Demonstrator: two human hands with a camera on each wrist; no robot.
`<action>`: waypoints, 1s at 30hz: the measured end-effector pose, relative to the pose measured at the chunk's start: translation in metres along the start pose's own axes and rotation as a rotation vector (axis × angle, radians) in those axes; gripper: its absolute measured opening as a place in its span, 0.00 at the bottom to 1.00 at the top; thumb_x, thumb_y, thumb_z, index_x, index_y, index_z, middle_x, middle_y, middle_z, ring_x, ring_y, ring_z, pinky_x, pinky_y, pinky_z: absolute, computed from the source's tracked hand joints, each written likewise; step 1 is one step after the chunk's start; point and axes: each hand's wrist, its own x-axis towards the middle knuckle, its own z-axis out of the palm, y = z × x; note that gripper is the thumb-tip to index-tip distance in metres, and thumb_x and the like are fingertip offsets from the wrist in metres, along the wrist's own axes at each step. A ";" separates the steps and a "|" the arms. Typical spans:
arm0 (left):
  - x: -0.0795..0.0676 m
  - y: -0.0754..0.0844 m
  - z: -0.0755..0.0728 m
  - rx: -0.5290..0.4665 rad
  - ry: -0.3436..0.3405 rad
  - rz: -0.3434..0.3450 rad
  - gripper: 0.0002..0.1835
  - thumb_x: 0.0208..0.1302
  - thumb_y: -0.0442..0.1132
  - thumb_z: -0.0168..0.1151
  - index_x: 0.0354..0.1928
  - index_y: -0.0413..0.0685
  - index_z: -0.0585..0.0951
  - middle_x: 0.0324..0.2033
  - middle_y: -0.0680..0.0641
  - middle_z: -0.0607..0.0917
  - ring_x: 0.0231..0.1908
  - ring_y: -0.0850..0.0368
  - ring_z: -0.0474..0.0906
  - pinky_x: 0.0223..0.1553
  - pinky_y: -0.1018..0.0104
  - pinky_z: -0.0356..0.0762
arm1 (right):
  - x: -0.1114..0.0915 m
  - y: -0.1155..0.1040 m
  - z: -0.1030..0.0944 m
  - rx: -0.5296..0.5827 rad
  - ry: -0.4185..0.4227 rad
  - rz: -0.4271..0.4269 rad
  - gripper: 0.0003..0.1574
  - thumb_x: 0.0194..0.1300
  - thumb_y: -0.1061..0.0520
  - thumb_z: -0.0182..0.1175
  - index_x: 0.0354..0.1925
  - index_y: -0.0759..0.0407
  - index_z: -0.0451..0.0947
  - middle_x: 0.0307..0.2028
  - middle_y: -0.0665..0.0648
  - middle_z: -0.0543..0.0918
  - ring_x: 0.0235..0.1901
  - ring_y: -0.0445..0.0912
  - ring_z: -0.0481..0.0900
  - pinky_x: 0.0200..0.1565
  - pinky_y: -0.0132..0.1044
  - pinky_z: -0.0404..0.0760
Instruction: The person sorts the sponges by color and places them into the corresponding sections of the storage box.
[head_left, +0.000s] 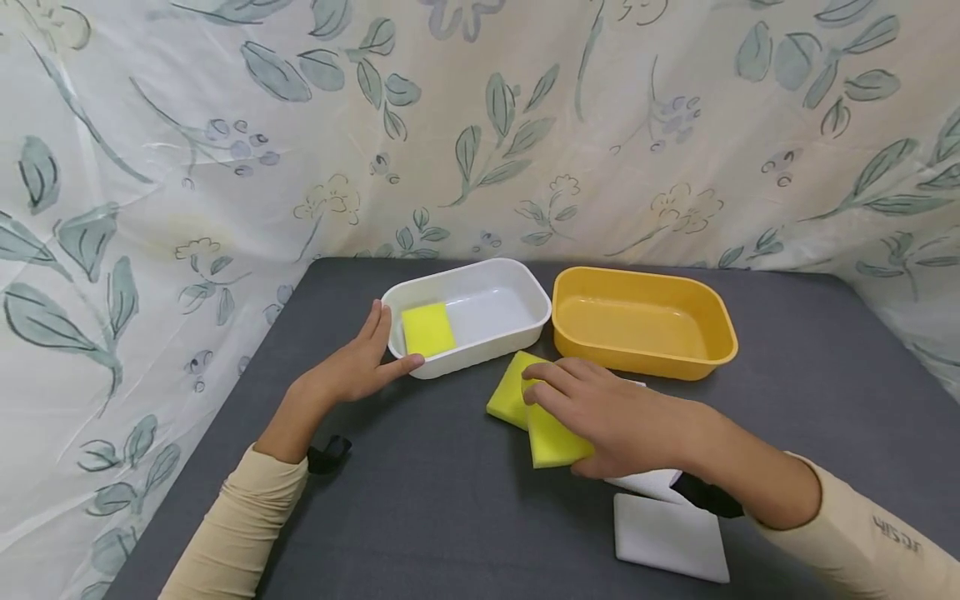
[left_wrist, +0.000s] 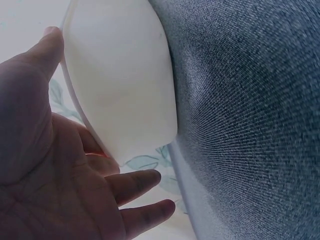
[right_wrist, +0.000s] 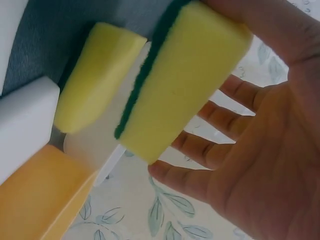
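My left hand [head_left: 348, 367] rests at the left end of a white plastic tub [head_left: 483, 357], thumb and fingers spread against its rim. A yellow sponge [head_left: 427, 329] lies inside that tub, at its left end. My right hand [head_left: 637, 421] grips another yellow sponge [head_left: 553, 440] between thumb and fingers. Seen in the right wrist view, the held sponge [right_wrist: 187, 82] has a dark green scouring layer on one face. Just beyond it, a further yellow sponge [head_left: 508, 393] lies on the dark cloth, partly overlapped by the held one.
A yellow-orange tub [head_left: 637, 357] stands right of the white one, close beside it. White rectangular blocks [head_left: 670, 537] lie under and near the right forearm, partly hidden by it. A dark grey cloth [head_left: 420, 517] covers the table. Behind hangs a leaf-patterned curtain [head_left: 450, 100].
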 end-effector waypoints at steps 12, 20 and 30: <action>0.007 -0.006 -0.005 -0.009 -0.015 0.003 0.60 0.68 0.70 0.51 0.77 0.37 0.29 0.76 0.41 0.24 0.76 0.41 0.34 0.70 0.43 0.50 | 0.032 0.015 -0.005 -0.058 0.094 -0.082 0.51 0.44 0.51 0.82 0.61 0.59 0.66 0.65 0.61 0.68 0.61 0.55 0.67 0.62 0.50 0.70; 0.008 -0.006 -0.005 -0.005 -0.015 0.003 0.61 0.68 0.70 0.52 0.77 0.37 0.30 0.77 0.39 0.26 0.76 0.41 0.34 0.70 0.44 0.51 | 0.048 0.020 -0.009 -0.079 0.123 -0.115 0.48 0.44 0.52 0.82 0.59 0.57 0.66 0.63 0.60 0.69 0.59 0.56 0.67 0.60 0.51 0.69; 0.005 -0.004 -0.006 -0.013 -0.014 0.005 0.60 0.69 0.69 0.52 0.77 0.36 0.29 0.76 0.40 0.24 0.76 0.41 0.33 0.70 0.44 0.51 | 0.057 0.030 -0.018 -0.086 0.155 -0.137 0.43 0.47 0.54 0.79 0.57 0.57 0.67 0.61 0.61 0.70 0.56 0.56 0.68 0.60 0.51 0.68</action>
